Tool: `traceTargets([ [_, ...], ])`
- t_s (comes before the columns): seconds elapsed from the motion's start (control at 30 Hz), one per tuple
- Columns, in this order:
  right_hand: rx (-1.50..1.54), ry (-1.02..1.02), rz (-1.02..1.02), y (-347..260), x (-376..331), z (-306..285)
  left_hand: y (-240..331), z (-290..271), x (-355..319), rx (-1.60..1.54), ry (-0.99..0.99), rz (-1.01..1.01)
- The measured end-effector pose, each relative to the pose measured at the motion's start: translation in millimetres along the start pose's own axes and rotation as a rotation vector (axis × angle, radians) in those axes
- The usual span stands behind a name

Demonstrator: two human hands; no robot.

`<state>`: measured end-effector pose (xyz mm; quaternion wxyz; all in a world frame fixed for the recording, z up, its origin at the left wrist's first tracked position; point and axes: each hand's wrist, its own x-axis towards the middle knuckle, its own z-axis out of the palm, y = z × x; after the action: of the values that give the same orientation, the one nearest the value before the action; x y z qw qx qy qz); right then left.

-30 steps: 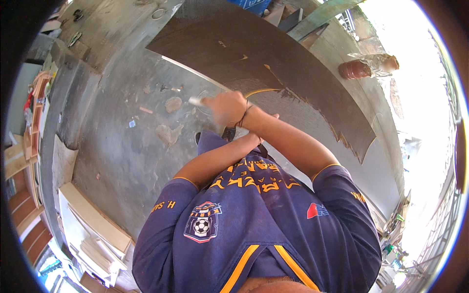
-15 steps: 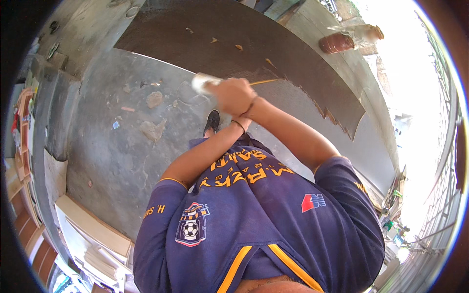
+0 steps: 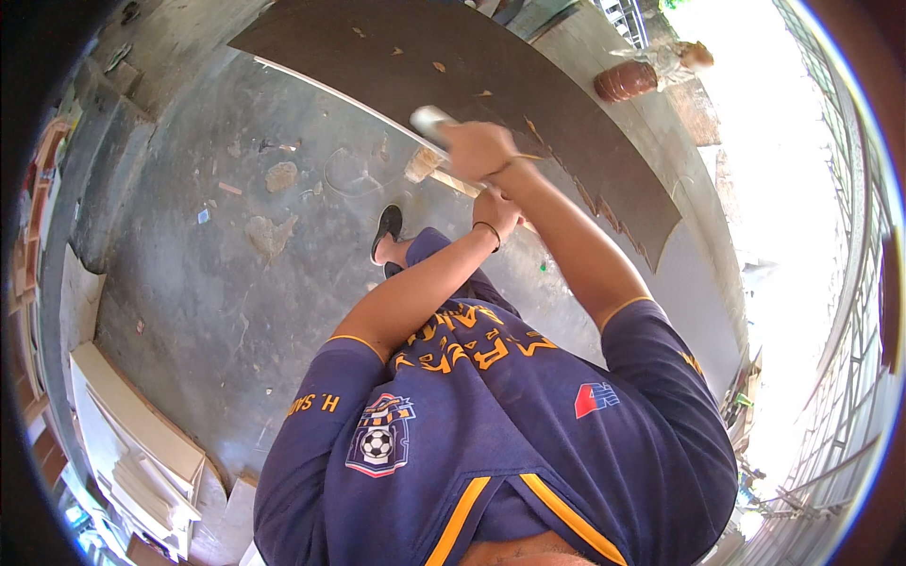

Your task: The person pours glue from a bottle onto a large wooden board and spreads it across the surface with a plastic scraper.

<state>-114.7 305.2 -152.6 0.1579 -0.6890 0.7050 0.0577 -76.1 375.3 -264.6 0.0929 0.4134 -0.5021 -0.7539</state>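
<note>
Left hand is closed on a wooden strip just above the concrete floor. A pale tool handle is gripped by right hand, raised over the dark board's near edge.

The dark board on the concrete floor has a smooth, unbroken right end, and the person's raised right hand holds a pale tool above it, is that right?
Not quite. The head view shows the dark board with a jagged, chipped right end, not a smooth one. The rest holds: it lies on the concrete floor, and the raised right hand holds a pale tool above it.
</note>
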Motion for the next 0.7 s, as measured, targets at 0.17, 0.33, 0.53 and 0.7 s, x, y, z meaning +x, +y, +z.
traceTargets([
  [0.17,0.010,-0.076,-0.186,-70,-28,-28,-59,13,34,0.263,0.431,0.627],
  [0.33,0.065,0.079,0.207,77,-66,-50,-9,41,-13,-0.288,0.256,0.041],
  [0.53,0.024,0.020,0.193,91,-60,15,-23,83,-6,0.082,0.276,0.103],
  [0.7,0.029,-0.041,-0.260,-17,-64,8,-122,62,41,0.895,0.527,0.630],
])
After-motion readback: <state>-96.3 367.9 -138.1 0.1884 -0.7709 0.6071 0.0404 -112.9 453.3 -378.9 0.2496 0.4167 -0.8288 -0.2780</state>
